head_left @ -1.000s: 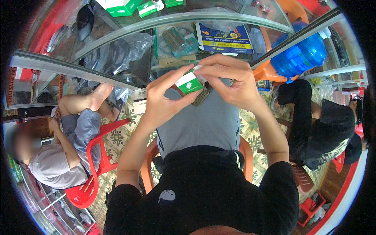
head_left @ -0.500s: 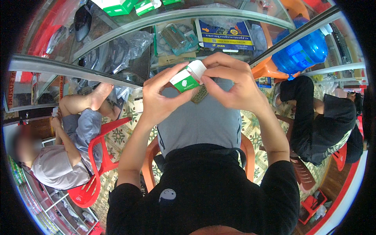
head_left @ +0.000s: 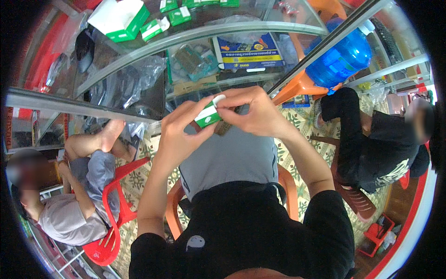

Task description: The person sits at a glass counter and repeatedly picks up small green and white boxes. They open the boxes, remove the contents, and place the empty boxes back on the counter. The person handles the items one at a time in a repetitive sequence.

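A small green-and-white carton [head_left: 206,116] is held up over my grey-clad lap. My left hand [head_left: 183,129] grips it from the left, fingers along the top and thumb beneath. My right hand [head_left: 253,109] pinches the white end flap [head_left: 218,99] at the carton's right. Whether anything is inside is hidden. A patterned object [head_left: 225,128] lies behind the carton at my lap, mostly covered.
A glass display counter [head_left: 121,78] spans the front, with green boxes [head_left: 179,16] on top. A blue water jug [head_left: 337,60] sits on an orange chair [head_left: 303,85]. People sit on chairs at left [head_left: 72,218] and right [head_left: 369,153].
The view has tilted, showing more green boxes on the counter. My hands and the carton have shifted slightly left within it, with the white flap still upright. The right-hand person's head has come into view.
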{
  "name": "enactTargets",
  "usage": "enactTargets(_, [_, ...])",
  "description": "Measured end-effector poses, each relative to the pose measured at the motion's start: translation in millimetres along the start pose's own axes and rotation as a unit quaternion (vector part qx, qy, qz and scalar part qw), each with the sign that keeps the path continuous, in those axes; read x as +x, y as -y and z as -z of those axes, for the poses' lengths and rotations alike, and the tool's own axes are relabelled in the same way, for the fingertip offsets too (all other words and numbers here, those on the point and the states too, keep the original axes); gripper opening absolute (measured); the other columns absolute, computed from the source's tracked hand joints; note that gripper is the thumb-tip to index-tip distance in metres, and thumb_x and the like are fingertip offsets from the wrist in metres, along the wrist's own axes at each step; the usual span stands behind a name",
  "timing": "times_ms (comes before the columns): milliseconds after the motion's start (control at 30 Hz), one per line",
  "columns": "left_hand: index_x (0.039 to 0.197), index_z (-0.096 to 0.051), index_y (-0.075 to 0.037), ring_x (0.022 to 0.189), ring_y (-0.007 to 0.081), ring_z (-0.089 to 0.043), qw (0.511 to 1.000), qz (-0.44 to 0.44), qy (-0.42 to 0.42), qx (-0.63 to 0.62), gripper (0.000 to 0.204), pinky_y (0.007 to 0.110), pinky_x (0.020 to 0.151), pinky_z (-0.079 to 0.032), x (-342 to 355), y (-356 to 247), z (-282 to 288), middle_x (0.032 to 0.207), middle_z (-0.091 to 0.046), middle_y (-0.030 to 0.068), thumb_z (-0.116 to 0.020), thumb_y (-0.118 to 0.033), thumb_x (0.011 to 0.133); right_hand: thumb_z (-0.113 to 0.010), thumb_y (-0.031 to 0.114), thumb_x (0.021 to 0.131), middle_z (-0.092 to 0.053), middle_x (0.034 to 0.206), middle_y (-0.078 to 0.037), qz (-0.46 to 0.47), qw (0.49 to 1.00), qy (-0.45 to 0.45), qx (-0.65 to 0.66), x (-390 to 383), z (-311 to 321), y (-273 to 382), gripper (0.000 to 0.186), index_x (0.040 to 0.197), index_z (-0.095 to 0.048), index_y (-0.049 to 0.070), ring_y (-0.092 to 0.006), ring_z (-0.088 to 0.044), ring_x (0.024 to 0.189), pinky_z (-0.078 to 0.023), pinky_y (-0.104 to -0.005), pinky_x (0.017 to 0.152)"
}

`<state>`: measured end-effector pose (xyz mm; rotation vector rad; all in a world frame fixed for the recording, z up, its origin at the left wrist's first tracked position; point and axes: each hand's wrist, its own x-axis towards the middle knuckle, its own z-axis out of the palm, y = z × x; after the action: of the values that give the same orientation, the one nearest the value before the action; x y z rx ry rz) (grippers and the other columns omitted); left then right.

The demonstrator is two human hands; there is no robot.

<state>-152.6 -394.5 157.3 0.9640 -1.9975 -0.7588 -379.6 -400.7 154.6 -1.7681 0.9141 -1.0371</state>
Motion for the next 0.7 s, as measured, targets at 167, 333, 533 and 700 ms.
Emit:
enactTargets(167, [0.133, -0.072, -0.001, 0.092, 0.0135, -0.073, 1.000, 0.015, -0.005, -0.026, 0.056, 0.028, 0.073, -0.062, -0.1, 5.6, -2.5, 0.109, -0.076, 0.0099, -0.087, 0.003, 0.079, -0.073, -0.004, 0.087, -0.079, 0.109, -0.013, -0.053, 0.994, -0.060, 0.075, 0.8, 6.8, 2.8, 0.009, 0.095, -0.078, -0.006, -0.0152, -0.072, 0.095, -0.059, -0.0302, 0.086])
enactTargets(333, [0.141, -0.065, 0.003, 0.108, 0.0181, -0.073, 0.988, 0.090, -0.054, -0.112, 0.063, 0.029, 0.082, -0.065, -4.7, 14.1, 7.4, 0.127, -0.073, 0.0143, -0.085, 0.008, 0.082, -0.075, 0.000, 0.089, -0.080, 0.097, -0.008, -0.122, 0.949, -0.261, 0.130, 14.1, 52.1, 8.4, 0.007, 0.092, -0.078, -0.005, -0.0142, -0.073, 0.089, -0.059, -0.0261, 0.079])
enactTargets(533, [0.144, -0.062, 0.003, 0.115, 0.0190, -0.070, 0.982, 0.099, -0.059, -0.147, 0.063, 0.029, 0.088, -0.065, -4.9, 22.5, 10.8, 0.130, -0.066, 0.0115, -0.083, 0.009, 0.084, -0.076, 0.003, 0.088, -0.080, 0.101, -0.013, 0.144, 0.787, -0.470, -0.373, 57.0, 123.8, -19.9, 0.009, 0.095, -0.079, -0.002, -0.0229, -0.078, 0.086, -0.061, -0.0338, 0.079])
enactTargets(700, [0.139, -0.065, 0.003, 0.116, 0.0176, -0.067, 0.986, 0.096, -0.076, -0.112, 0.055, 0.028, 0.084, -0.062, -5.6, 19.0, 13.8, 0.129, -0.057, 0.0089, -0.084, 0.001, 0.087, -0.077, 0.007, 0.089, -0.078, 0.105, -0.012, 0.144, 0.695, -0.372, -0.598, 69.6, 154.1, -38.5, 0.010, 0.096, -0.078, -0.001, -0.0315, -0.076, 0.091, -0.062, -0.0394, 0.080])
